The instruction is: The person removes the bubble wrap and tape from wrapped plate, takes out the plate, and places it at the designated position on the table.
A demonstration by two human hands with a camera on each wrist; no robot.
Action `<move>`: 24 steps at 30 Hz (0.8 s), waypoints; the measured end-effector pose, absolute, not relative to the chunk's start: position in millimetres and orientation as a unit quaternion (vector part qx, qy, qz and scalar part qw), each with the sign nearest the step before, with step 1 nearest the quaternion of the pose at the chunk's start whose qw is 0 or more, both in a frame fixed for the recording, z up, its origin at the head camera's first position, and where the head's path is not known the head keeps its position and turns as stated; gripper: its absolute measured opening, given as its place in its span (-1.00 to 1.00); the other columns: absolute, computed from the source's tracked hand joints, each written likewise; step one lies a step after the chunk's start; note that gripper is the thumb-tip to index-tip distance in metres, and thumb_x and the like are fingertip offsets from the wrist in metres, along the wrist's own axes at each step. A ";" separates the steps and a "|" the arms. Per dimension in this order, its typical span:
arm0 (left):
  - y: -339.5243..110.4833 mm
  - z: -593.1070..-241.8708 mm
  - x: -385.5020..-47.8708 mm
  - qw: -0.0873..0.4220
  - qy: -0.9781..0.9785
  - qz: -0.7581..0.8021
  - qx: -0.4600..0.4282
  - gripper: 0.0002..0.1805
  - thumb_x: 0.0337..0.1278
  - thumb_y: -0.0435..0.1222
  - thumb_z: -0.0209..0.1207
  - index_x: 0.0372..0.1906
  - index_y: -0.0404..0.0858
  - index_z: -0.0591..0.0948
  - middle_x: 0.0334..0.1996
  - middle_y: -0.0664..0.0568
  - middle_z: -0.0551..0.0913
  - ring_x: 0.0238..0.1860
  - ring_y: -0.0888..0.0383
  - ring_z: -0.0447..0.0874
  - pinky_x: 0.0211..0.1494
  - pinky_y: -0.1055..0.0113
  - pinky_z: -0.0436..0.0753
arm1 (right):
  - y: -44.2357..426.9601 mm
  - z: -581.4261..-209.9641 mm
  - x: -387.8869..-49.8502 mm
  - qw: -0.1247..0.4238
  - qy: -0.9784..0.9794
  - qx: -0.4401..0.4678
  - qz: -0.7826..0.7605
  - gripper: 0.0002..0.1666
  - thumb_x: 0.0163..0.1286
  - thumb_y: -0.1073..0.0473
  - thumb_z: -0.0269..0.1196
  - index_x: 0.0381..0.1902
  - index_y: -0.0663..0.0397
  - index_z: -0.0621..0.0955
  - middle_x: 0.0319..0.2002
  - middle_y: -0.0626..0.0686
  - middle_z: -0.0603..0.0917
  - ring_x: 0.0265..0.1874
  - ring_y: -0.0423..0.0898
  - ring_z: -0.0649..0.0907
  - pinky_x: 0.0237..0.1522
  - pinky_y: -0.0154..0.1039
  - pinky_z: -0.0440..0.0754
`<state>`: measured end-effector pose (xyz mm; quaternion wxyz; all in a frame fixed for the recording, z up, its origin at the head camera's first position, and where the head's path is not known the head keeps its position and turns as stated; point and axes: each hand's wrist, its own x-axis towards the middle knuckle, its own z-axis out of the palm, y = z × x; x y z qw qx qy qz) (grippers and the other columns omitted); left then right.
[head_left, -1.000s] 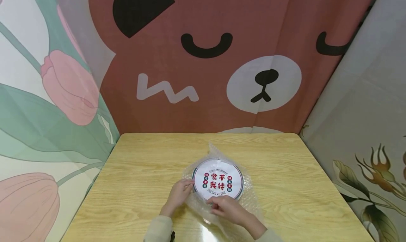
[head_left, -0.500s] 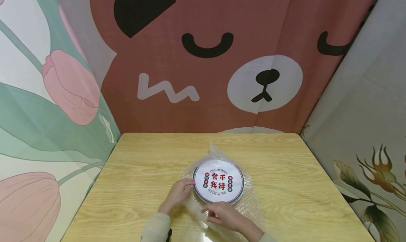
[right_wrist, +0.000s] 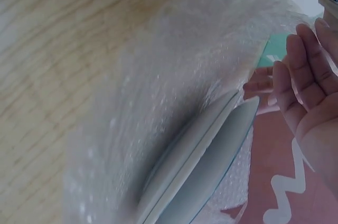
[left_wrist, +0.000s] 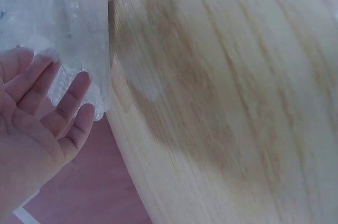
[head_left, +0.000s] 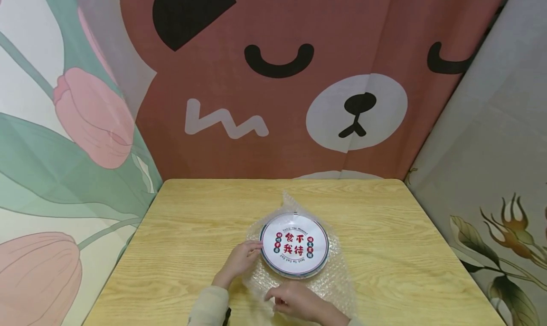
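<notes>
A stack of round white plates [head_left: 295,245], printed with red characters and a coloured rim, lies on a sheet of bubble wrap [head_left: 337,264]. At least two plates [right_wrist: 195,163] show edge-on in the right wrist view, with a gap between them. My left hand [head_left: 240,260] touches the stack's left rim with its fingertips; in the left wrist view this hand [left_wrist: 39,108] has loosely extended fingers beside the wrap [left_wrist: 63,18]. In front of the plates, my right hand [head_left: 297,301] pinches the near part of the wrap between thumb and fingers.
The wooden table [head_left: 192,212] extends around the wrap on all sides. A bear-print cloth [head_left: 256,150] hangs behind it, with floral cloths at the left [head_left: 34,183] and right [head_left: 478,174].
My right hand has drawn the bubble wrap down off the plates' near edge, toward my body, and that rim now shows. The left hand stays at the left rim.
</notes>
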<state>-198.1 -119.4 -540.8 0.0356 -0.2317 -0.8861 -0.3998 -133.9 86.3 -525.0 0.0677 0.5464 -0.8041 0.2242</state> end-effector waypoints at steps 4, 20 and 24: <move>-124.2 -552.9 -203.7 0.063 -0.876 -0.393 -0.273 -0.69 0.21 -0.25 -0.02 -0.10 -0.34 0.60 -0.06 -0.11 0.57 -0.02 -0.08 0.49 0.04 0.06 0.43 | 82.6 -528.5 -130.7 0.050 -0.797 0.557 0.227 -0.74 0.02 0.28 0.28 -0.26 -0.02 0.61 -0.59 -0.25 0.52 -0.56 -0.53 0.35 -0.41 -0.75 0.27; -118.7 -535.7 -196.9 0.000 -0.904 -0.361 -0.227 -0.71 0.09 -0.41 0.05 -0.08 -0.43 0.56 -0.01 -0.18 0.53 0.05 -0.14 0.42 0.12 0.00 0.34 | 69.4 -547.6 -123.4 0.008 -0.779 0.604 0.169 -0.79 0.14 0.07 0.19 -0.25 -0.12 0.65 -0.45 -0.28 0.61 -0.44 -0.55 0.48 -0.32 -0.71 0.34; -118.6 -537.6 -197.6 0.004 -0.902 -0.364 -0.230 -0.71 0.08 -0.43 0.05 -0.08 -0.45 0.55 -0.01 -0.19 0.52 0.05 -0.15 0.42 0.11 -0.01 0.34 | 65.9 -552.1 -118.5 -0.010 -0.772 0.604 0.197 -0.73 0.22 -0.10 0.08 -0.34 -0.16 0.66 -0.53 -0.34 0.56 -0.52 -0.62 0.39 -0.41 -0.72 0.33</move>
